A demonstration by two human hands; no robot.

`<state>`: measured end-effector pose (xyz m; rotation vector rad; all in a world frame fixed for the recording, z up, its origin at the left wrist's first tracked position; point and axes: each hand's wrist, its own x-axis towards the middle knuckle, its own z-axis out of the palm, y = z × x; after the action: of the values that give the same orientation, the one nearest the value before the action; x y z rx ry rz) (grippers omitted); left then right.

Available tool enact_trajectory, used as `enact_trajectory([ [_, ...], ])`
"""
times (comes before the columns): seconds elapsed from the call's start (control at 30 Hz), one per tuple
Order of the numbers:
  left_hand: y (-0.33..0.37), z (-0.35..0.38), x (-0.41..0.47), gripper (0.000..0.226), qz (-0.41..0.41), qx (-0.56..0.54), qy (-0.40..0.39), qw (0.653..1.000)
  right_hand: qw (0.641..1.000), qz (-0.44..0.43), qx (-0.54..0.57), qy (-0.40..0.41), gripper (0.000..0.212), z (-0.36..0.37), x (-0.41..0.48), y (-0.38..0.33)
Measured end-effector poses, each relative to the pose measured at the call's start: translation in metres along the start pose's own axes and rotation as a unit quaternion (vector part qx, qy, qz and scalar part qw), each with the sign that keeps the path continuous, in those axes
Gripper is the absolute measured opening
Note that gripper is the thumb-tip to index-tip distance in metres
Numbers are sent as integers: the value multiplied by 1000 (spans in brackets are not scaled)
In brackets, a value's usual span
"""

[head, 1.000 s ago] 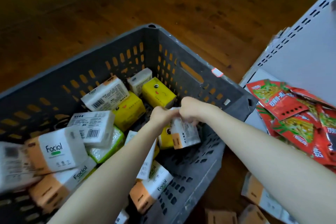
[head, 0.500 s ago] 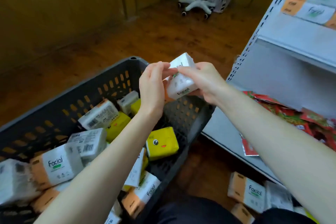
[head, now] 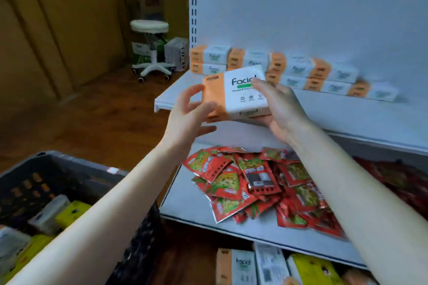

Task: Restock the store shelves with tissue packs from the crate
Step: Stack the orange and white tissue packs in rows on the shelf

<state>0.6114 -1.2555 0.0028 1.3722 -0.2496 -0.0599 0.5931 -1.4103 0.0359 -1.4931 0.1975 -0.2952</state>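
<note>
Pack [head: 240,99] now up by shelf [head: 347,114]

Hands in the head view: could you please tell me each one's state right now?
Left hand: open, fingers spread, gripping nothing.
Right hand: holding the white-and-orange rectangular plastic-wrapped Facial tissue pack.

the top shelf [head: 361,120] is bare along its front, at the middle right of the frame. a row of tissue packs [head: 296,69] blocks its back, with open room above them. on the lower shelf [head: 183,201] a heap of red snack bags [head: 266,183] fills the middle and right; its left end is bare
</note>
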Motion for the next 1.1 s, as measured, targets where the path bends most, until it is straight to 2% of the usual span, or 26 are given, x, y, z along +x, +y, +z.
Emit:
enact_trajectory([
  [0.07, 1, 41, 10, 41, -6, 20, -49, 999, 999, -16, -31, 34, 16, -45, 2, -6],
  [0.13, -2, 82, 19, 40, -15, 8, -68, 998, 990, -36, -124, 64, 24, -88, 4, -8],
  [0.2, -7, 123, 29, 36, -32, 3, -74, 997, 962, -45, -246, 114, 31, -130, 6, -7],
  [0.27, -15, 166, 37, 30, -42, 5, -75, 996, 937, -61, -299, 169, 42, -170, 10, -8],
  [0.33, -23, 196, 45, 19, -39, 16, -65, 997, 946, -72, -248, 199, 44, -195, 14, -9],
  [0.4, -31, 232, 55, 15, -26, 35, -71, 997, 963, -73, -149, 213, 39, -223, 16, -13],
  [0.53, -31, 288, 74, 46, 51, 127, -127, 982, 970, -86, -55, 220, 14, -272, 33, -14],
  [0.7, -26, 330, 112, 41, 193, 286, -201, 917, 956, -103, -24, 274, 7, -312, 71, -28],
  [0.8, -22, 345, 133, 44, 251, 367, -195, 874, 947, -106, -60, 298, 9, -324, 94, -33],
  [0.9, -27, 353, 150, 37, 318, 483, -160, 800, 944, -92, -85, 305, 17, -333, 115, -32],
  [1.0, -39, 355, 163, 33, 350, 554, -143, 742, 935, -84, -148, 310, 15, -335, 131, -24],
  [1.1, -48, 350, 170, 38, 349, 590, -146, 714, 924, -65, -216, 310, 28, -334, 143, -15],
])
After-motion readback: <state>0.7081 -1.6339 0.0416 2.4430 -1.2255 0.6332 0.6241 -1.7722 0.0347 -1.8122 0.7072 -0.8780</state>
